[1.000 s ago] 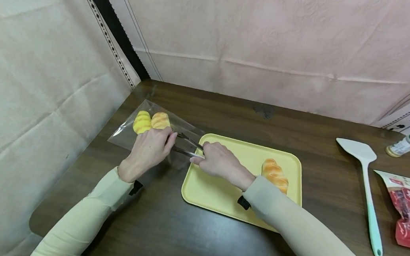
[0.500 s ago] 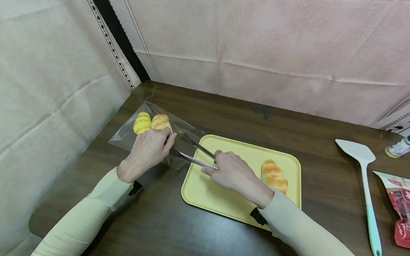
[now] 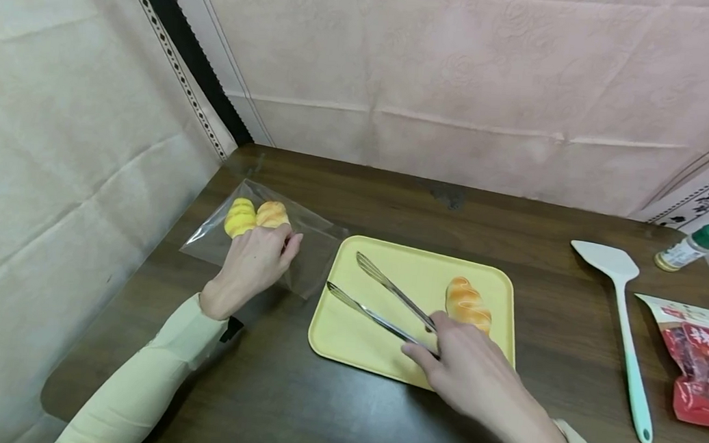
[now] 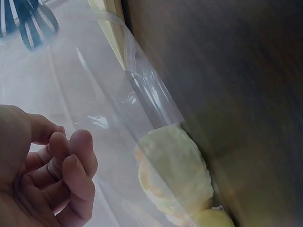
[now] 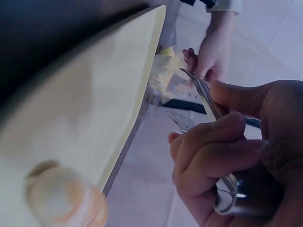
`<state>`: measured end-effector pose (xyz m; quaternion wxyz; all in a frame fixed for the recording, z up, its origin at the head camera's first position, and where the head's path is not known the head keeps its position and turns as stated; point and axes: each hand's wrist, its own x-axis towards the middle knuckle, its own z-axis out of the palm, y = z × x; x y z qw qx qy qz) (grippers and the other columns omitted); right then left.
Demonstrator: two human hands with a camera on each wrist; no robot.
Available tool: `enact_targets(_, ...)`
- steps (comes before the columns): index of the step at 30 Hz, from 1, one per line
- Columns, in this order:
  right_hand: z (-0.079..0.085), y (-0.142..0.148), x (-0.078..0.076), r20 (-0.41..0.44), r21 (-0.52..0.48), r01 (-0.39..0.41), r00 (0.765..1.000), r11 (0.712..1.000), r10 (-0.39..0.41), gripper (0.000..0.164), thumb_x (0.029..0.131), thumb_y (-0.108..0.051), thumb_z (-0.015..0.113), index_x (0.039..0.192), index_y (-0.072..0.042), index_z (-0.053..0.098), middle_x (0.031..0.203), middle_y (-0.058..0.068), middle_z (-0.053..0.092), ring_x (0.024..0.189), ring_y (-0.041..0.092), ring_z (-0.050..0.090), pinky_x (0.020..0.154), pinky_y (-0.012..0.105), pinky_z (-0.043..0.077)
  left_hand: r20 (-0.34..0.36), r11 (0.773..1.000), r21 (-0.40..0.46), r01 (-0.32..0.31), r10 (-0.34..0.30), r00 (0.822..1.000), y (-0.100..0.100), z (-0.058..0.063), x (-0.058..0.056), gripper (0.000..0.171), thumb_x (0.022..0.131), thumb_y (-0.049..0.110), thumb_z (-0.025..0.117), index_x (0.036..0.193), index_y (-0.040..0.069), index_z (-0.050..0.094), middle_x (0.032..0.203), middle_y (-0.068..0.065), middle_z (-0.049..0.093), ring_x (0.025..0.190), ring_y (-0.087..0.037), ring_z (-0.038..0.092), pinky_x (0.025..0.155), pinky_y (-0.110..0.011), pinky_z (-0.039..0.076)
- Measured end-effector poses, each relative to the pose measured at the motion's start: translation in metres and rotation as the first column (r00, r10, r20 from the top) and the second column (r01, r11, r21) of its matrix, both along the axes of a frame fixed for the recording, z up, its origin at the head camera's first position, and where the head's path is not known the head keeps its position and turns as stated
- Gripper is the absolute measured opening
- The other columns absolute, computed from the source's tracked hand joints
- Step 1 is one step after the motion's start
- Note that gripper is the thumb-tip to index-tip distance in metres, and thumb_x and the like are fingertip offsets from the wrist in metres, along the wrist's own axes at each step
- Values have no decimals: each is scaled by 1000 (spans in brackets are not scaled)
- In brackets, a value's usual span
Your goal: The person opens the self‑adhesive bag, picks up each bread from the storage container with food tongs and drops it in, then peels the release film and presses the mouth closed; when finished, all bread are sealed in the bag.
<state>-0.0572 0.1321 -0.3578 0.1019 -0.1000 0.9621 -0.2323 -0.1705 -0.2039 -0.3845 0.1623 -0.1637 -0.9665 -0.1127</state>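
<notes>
In the head view my left hand [image 3: 255,259] pinches the mouth of a clear plastic bag [image 3: 312,249] lying at the table's left. Inside the bag sit a yellow bread roll [image 3: 240,217] and a golden one [image 3: 272,214], partly behind my fingers. The left wrist view has the curled fingertips [image 4: 78,175] against the thin film. My right hand [image 3: 474,370] grips metal tongs [image 3: 384,322], their two arms spread with nothing between the tips, over the pale yellow tray [image 3: 343,337]. A twisted bread roll [image 3: 468,299] lies on the tray's right side, just beyond my right hand.
To the right of the tray lies a white spatula [image 3: 624,295] with a mint handle. Farther right are a green-capped bottle [image 3: 688,250] and a red food packet [image 3: 705,366]. Cloth-covered walls [image 3: 463,85] rise along the back and left of the dark wooden table [image 3: 244,385].
My right hand has drawn the tongs out of the bag's mouth, back to the right over the tray, and their arms have spread. The left hand stays at the bag.
</notes>
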Motion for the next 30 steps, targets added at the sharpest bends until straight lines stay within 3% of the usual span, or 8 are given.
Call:
enact_targets(7, -22, 40, 48, -7, 27, 128, 992, 991, -128, 34, 98, -50, 79, 104, -21, 62, 65, -7, 46, 59, 8, 44, 57, 29, 35, 15, 1000, 2, -4, 4, 1000, -1, -2, -1, 34, 107, 18, 65, 76, 6, 60, 59, -5, 49, 50, -21, 50, 46, -38, 42)
enact_targets(10, -33, 54, 64, 35, 45, 208, 977, 977, -209, 41, 96, -54, 79, 110, -19, 63, 66, -8, 46, 58, 7, 42, 56, 28, 32, 17, 1000, 1, -7, 7, 1000, -1, -3, -2, 32, 107, 18, 65, 77, 6, 61, 59, -5, 51, 50, -22, 50, 47, -39, 43)
enact_targets(15, -45, 67, 84, 133, 129, 365, 915, 922, -381, 63, 93, -65, 78, 120, -10, 63, 68, -5, 47, 61, 12, 45, 58, 30, 31, 0, 1000, 3, 7, -7, 1000, -2, -3, -3, 30, 107, 17, 65, 79, 5, 64, 60, -5, 52, 49, -21, 50, 47, -38, 42)
enact_targets(22, -64, 71, 112, -16, 114, 559, 828, 821, -561, 62, 89, -50, 87, 114, 1, 63, 64, -2, 47, 56, 13, 42, 54, 26, 28, -11, 1000, 13, 2, -2, 1000, -4, -6, -3, 34, 106, 19, 67, 75, 7, 60, 58, -4, 49, 48, -22, 48, 46, -34, 37)
enact_targets(27, -76, 75, 117, 18, 84, 661, 747, 746, -664, 60, 88, -42, 89, 112, 6, 61, 63, 1, 49, 56, 16, 46, 53, 28, 32, 4, 1000, 15, -2, 2, 1000, -4, -5, -3, 34, 107, 20, 67, 76, 7, 60, 57, -5, 51, 47, -22, 50, 45, -34, 36)
enact_targets(30, -80, 77, 117, 38, 102, 671, 735, 734, -677, 62, 90, -42, 87, 111, 8, 59, 64, 3, 50, 56, 17, 47, 53, 29, 32, 19, 1000, 15, -4, 4, 1000, -3, -5, -3, 34, 107, 21, 67, 76, 7, 60, 58, -5, 51, 47, -22, 50, 44, -33, 35)
